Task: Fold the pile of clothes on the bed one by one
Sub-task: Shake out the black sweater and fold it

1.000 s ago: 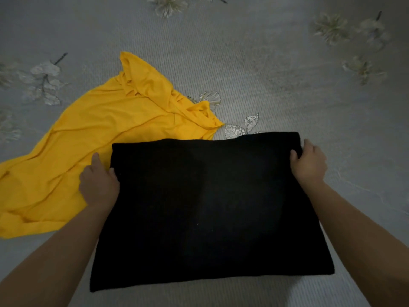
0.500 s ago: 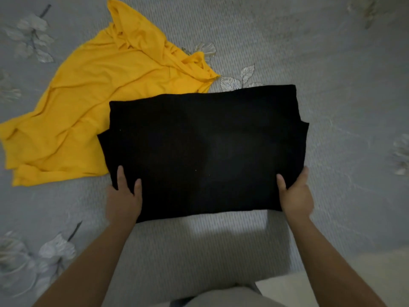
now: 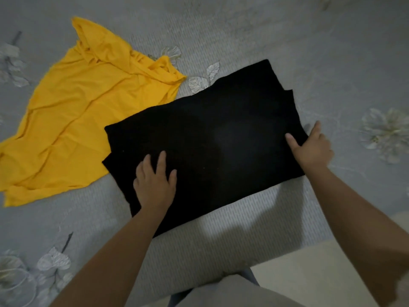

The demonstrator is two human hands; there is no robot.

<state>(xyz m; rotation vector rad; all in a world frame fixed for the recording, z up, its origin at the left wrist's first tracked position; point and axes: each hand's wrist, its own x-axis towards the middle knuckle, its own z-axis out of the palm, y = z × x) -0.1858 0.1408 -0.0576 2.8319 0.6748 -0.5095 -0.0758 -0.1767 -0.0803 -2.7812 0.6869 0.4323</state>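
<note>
A person folds a black garment (image 3: pixel 205 138) lying at the center of the grey floral bed (image 3: pixel 287 29) — left hand (image 3: pixel 155 182) pressing flat on its near-left part, right hand (image 3: pixel 312 145) pinching its 3 o'clock edge. A further fold likely follows; the unfolded yellow garment (image 3: pixel 84 120) waits at 10 o'clock.

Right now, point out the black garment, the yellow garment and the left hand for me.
black garment (image 3: pixel 221 138): head view, middle of its folded top layer.
yellow garment (image 3: pixel 84 111): head view, middle of the crumpled cloth.
left hand (image 3: pixel 155 185): head view, back of the hand.
</note>
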